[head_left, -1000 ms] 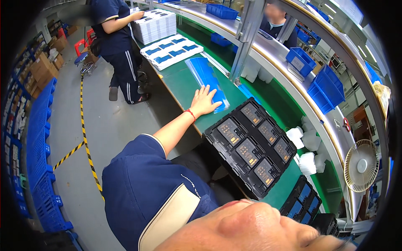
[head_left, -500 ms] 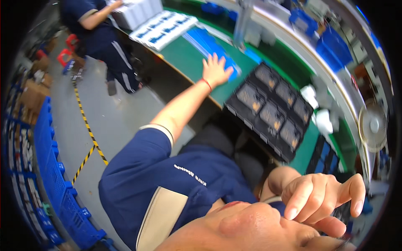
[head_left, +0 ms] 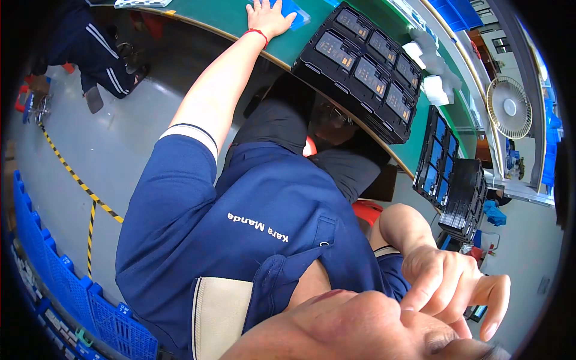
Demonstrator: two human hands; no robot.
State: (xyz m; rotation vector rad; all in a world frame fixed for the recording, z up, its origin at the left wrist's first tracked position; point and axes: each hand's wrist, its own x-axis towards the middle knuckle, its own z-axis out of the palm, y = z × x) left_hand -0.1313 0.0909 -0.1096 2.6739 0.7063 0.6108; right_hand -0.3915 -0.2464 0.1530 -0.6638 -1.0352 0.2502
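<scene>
Fingers [head_left: 422, 287] of the right hand [head_left: 447, 271] curl loosely at the face, nearest my camera; their inner side is hidden, so I cannot tell whether they pinch anything. Farther out, I see the left hand [head_left: 268, 19] spread flat on a translucent blue plastic sheet [head_left: 300, 13], which lies partly under it and shows past its right edge, on the green tabletop [head_left: 204, 18]. Just right of that I have a black rectangular plastic tray [head_left: 345, 96] bearing six dark flat pieces [head_left: 370, 77]; well beyond stands a round cream fan [head_left: 510, 108].
</scene>
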